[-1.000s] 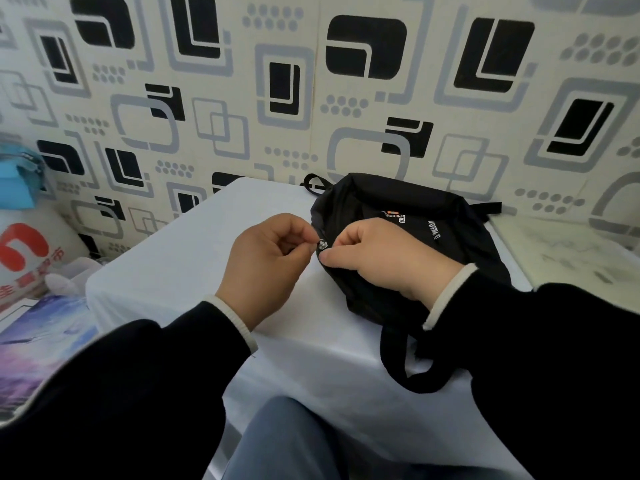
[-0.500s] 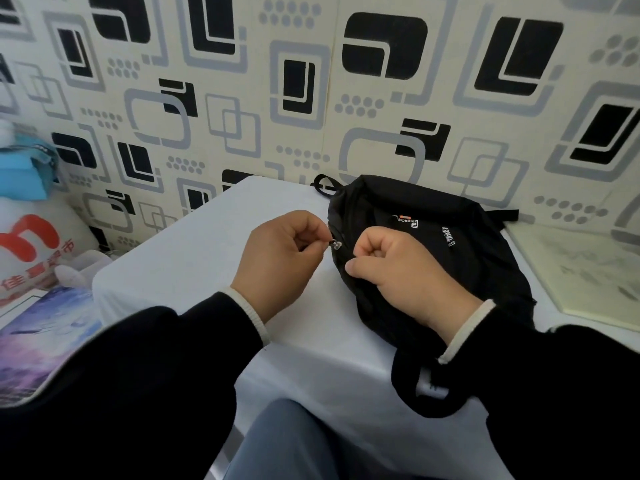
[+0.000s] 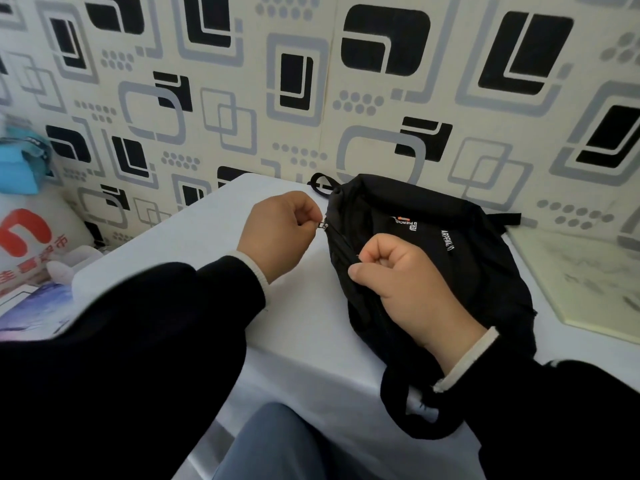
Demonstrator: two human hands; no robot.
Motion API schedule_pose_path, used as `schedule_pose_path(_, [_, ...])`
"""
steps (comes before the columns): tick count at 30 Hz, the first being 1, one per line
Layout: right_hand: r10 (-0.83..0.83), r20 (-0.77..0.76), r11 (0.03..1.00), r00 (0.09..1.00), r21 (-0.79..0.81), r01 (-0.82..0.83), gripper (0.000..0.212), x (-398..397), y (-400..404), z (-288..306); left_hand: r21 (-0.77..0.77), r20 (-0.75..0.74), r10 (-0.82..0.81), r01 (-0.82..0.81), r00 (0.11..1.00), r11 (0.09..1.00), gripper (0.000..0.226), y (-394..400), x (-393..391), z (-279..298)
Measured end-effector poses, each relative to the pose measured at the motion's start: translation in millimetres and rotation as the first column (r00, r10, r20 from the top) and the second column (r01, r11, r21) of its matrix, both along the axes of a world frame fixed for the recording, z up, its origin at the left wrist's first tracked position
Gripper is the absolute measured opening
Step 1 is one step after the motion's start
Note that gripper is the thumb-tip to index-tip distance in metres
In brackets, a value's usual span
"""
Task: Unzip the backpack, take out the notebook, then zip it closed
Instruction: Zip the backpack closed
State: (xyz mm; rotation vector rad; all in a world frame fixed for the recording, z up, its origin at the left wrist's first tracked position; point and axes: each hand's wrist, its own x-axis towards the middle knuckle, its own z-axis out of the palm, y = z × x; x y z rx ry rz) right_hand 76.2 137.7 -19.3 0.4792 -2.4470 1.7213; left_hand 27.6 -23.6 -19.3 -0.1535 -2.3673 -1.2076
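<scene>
A small black backpack (image 3: 450, 265) lies flat on the white table (image 3: 194, 237), its white logo facing up and a strap hanging over the near edge. My left hand (image 3: 280, 226) pinches the metal zipper pull (image 3: 325, 225) at the bag's left edge. My right hand (image 3: 401, 282) grips the bag's fabric beside the zipper line, a little nearer to me. A pale yellowish notebook (image 3: 581, 278) lies on the table to the right of the bag.
A patterned wall stands right behind the table. Left of the table sit a white bag with red print (image 3: 27, 244), a blue item (image 3: 20, 164) and a glossy sheet (image 3: 31, 303). My knee (image 3: 277, 445) is below the table's near edge.
My left hand has drawn the zipper pull away from my right hand along the bag's left edge, towards the far end. The two hands are now further apart.
</scene>
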Motion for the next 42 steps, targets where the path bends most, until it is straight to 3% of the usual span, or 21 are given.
schedule_pose_path(18, [0.039,0.029,0.998,0.999,-0.053,-0.038,0.026,-2.6,3.2,-5.4,-0.064,0.080,0.072,-0.067,0.994,0.996,0.018,1.8,-30.1,-6.0])
schedule_pose_path(42, [0.054,0.023,0.998,0.998,-0.019,-0.053,0.025,-4.4,1.9,-6.7,-0.193,0.065,0.143,-0.128,0.988,0.973,0.016,2.5,-49.2,-11.9])
